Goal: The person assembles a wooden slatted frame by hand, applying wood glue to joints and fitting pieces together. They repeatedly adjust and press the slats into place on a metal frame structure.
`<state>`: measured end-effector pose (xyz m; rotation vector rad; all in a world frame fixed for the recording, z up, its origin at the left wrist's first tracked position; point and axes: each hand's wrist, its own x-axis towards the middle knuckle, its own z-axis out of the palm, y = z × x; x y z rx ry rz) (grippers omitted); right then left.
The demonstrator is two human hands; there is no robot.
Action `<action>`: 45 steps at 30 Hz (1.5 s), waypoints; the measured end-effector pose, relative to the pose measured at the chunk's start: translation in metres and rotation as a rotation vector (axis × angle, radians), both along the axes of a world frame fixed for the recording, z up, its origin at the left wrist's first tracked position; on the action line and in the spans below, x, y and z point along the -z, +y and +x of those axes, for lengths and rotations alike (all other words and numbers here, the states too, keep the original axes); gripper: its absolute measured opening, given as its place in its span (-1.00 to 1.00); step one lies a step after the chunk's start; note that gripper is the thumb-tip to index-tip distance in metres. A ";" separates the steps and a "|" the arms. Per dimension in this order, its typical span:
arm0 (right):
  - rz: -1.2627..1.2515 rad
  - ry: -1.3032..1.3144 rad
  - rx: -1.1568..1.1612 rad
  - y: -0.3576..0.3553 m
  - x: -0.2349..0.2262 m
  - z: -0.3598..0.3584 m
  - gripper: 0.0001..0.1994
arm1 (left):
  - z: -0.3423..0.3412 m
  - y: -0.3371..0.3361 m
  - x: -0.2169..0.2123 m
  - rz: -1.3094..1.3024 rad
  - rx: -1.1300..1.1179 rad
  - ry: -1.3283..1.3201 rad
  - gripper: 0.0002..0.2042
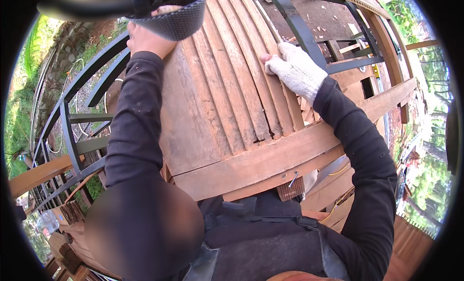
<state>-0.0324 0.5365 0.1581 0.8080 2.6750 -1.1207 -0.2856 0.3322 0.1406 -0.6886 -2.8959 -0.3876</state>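
A grooved wooden panel (227, 63) made of several worn slats lies in front of me, with a wide plank (256, 157) across its near end. My right hand (297, 70), in a white knit glove with bare fingertips, is closed over the panel's right edge. Up at the panel's far left edge is my left hand (151, 41), bare at the back. A dark mesh strap (176, 22) in front of it hides most of its fingers, so its grip is unclear.
Dark metal bars (67, 126) stand on the left, and a dark metal frame (299, 27) is at the upper right. A bolt or nail (293, 179) sticks out below the plank. Wooden beams (394, 99) run along the right. A clear plastic bottle (47, 223) is at lower left.
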 end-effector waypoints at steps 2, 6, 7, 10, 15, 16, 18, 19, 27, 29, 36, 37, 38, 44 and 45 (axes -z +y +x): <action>-0.021 0.014 0.010 0.001 0.008 -0.001 -0.38 | -0.002 0.000 0.000 -0.011 -0.006 -0.032 -0.21; -0.082 0.026 -0.001 0.000 0.003 0.002 -0.51 | -0.003 0.002 0.001 0.069 0.020 0.039 -0.21; -0.038 0.049 0.003 -0.001 0.000 0.001 -0.54 | -0.003 0.004 0.001 0.072 0.013 0.034 -0.21; -0.212 0.168 0.122 -0.015 0.000 0.004 -0.63 | -0.002 0.007 0.001 0.042 -0.023 0.031 -0.22; -0.050 0.066 0.126 -0.019 0.002 0.003 -0.64 | 0.003 0.009 -0.003 0.063 -0.034 0.057 -0.26; -0.122 0.046 0.135 -0.019 0.002 0.003 -0.64 | 0.005 0.009 -0.004 0.080 -0.037 0.029 -0.28; -0.234 0.127 0.136 -0.018 0.001 0.004 -0.64 | 0.008 0.010 -0.009 0.071 -0.047 -0.002 -0.27; -0.145 0.125 0.129 -0.019 0.000 0.004 -0.61 | 0.009 0.010 -0.011 0.062 -0.051 -0.010 -0.27; -0.006 0.067 0.065 -0.017 0.004 0.003 -0.49 | 0.012 0.011 -0.017 0.054 -0.062 -0.062 -0.25; 0.013 0.056 0.065 -0.015 0.005 0.004 -0.49 | 0.011 0.012 -0.017 0.053 -0.061 -0.063 -0.23; 0.068 0.027 0.055 -0.013 0.000 0.002 -0.43 | 0.016 0.011 -0.023 0.059 -0.062 -0.069 -0.25; 0.029 0.072 0.062 -0.012 -0.001 -0.001 -0.42 | 0.018 0.011 -0.023 0.061 -0.051 -0.057 -0.26; 0.000 0.087 0.087 -0.012 -0.001 -0.006 -0.41 | 0.018 0.012 -0.024 0.060 -0.050 -0.066 -0.26; 0.071 0.010 0.129 -0.012 -0.005 -0.022 -0.19 | 0.020 0.011 -0.028 0.072 -0.055 -0.080 -0.26; 0.049 0.027 0.131 -0.011 -0.006 -0.023 -0.17 | 0.020 0.011 -0.028 0.069 -0.057 -0.080 -0.26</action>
